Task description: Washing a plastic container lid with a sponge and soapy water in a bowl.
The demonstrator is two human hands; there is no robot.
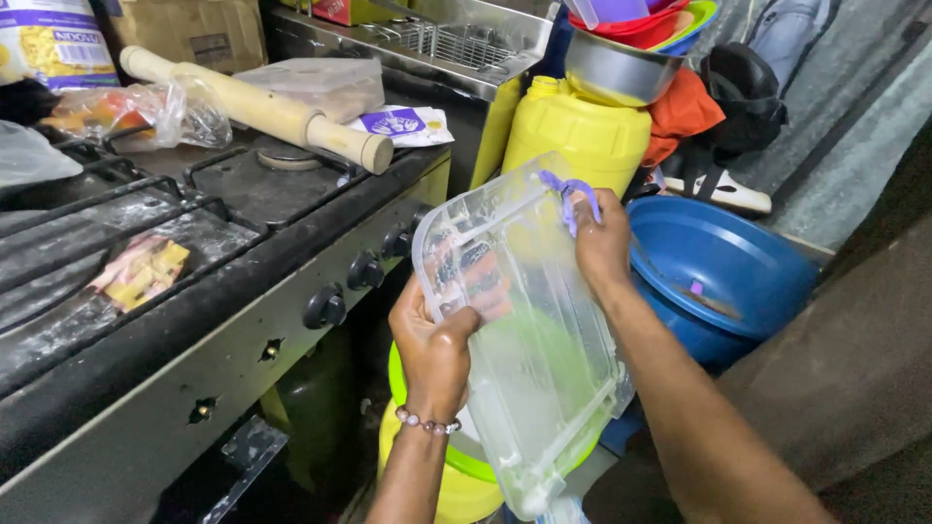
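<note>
Fingers of the left hand [434, 342] curl over the near long edge of a clear plastic container [519, 335], thumb pressed on its inside face, so the hand grips it firmly. A bead bracelet [427, 422] circles that wrist, and the forearm rises from the bottom of the view. The right hand [600, 243] pinches a purple latch [566, 197] at the container's far upper rim, fingers closed tight around it, the forearm slanting up from the lower right. The container is held in the air, tilted on edge, in front of a gas stove [194, 281] on the left. A wooden rolling pin [257, 107] lies across the stove top. Behind the container stand a yellow jerrycan [573, 131] and a blue basin [723, 262]; a green and yellow bucket [456, 475] sits below it.
</note>
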